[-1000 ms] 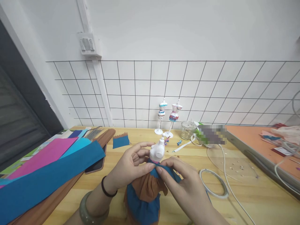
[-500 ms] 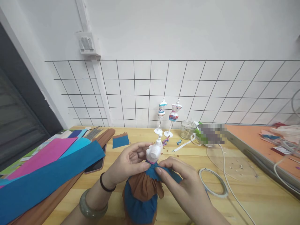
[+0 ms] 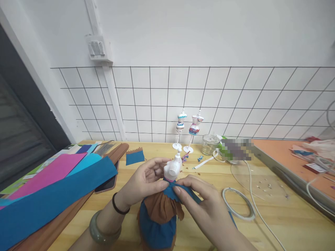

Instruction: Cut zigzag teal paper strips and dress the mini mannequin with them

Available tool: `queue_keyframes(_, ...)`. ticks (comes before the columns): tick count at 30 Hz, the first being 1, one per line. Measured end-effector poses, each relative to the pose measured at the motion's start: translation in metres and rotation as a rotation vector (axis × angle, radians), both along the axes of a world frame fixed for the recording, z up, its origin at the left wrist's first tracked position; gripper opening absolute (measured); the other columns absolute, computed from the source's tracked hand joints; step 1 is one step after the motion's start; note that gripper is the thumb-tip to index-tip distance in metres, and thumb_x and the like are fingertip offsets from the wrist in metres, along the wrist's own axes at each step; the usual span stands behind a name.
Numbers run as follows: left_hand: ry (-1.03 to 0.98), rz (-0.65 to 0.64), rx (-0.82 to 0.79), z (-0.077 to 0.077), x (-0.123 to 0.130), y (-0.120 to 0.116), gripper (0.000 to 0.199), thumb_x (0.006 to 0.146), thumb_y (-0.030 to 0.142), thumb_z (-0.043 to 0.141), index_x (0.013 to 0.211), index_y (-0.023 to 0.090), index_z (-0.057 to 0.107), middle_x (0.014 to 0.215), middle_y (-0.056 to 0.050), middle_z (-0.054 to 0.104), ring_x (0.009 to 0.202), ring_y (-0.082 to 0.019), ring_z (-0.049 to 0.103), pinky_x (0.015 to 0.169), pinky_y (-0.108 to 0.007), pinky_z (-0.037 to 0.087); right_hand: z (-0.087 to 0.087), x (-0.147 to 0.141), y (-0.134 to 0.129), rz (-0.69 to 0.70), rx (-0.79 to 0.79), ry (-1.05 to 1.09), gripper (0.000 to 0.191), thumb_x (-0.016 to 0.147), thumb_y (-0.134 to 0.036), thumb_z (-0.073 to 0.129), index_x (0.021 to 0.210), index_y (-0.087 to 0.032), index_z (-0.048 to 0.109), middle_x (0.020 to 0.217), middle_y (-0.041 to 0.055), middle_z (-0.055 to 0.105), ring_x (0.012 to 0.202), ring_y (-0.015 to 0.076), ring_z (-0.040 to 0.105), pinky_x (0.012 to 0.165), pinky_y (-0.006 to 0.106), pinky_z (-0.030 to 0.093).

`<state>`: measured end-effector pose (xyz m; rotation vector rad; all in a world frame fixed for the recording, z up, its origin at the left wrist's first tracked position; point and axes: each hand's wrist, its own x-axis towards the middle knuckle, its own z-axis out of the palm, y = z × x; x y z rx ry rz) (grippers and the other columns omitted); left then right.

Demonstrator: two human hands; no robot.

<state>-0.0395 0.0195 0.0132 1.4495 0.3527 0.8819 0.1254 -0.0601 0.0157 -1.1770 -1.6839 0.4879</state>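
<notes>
In front of me stands a small white mannequin, dressed below the waist in a layered skirt of brown and blue crepe paper. A blue crepe paper strip runs round its waist under a thin pink line. My left hand wraps the mannequin's left side, its thumb pressing the strip at the waist. On the other side my right hand pinches the same strip between thumb and fingers, and a length of it trails behind that hand. The strip's far end is partly hidden.
Two more mannequins on stands are near the tiled wall, beside a glass jar. Folded crepe paper and a phone lie at left. A tape roll, a white cable and an orange board are at right.
Almost nothing differs. Both hands keep their hold at the waist, and more of the blue strip's loose end shows beyond my right hand.
</notes>
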Motion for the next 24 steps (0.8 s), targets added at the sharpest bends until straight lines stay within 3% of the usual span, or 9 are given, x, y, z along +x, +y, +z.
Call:
queue_keyframes(16, 0.072, 0.061, 0.111, 0.0011, 0.0006, -0.0053, 0.053, 0.074, 0.017, 0.063, 0.123, 0.021, 0.042, 0.107, -0.01, 0.058, 0.097, -0.02, 0.055, 0.087, -0.033, 0.042, 0.0037, 0.0011, -0.0021, 0.081, 0.016, -0.017, 0.012, 0.085, -0.019, 0.049, 0.081, -0.02, 0.061, 0.069, 0.0024, 0.061, 0.062, 0.0154, 0.056, 0.059, 0.026, 0.045)
queue_keyframes(24, 0.082, 0.035, 0.136, 0.0041, 0.0002, -0.0071, 0.055, 0.074, 0.013, 0.061, 0.124, 0.022, 0.04, 0.12, -0.011, 0.052, 0.106, -0.022, 0.051, 0.089, -0.032, 0.04, 0.0036, 0.0061, -0.0004, 0.106, 0.025, -0.022, 0.011, 0.083, -0.018, 0.053, 0.085, -0.019, 0.063, 0.07, 0.0013, 0.062, 0.064, 0.014, 0.058, 0.06, 0.024, 0.046)
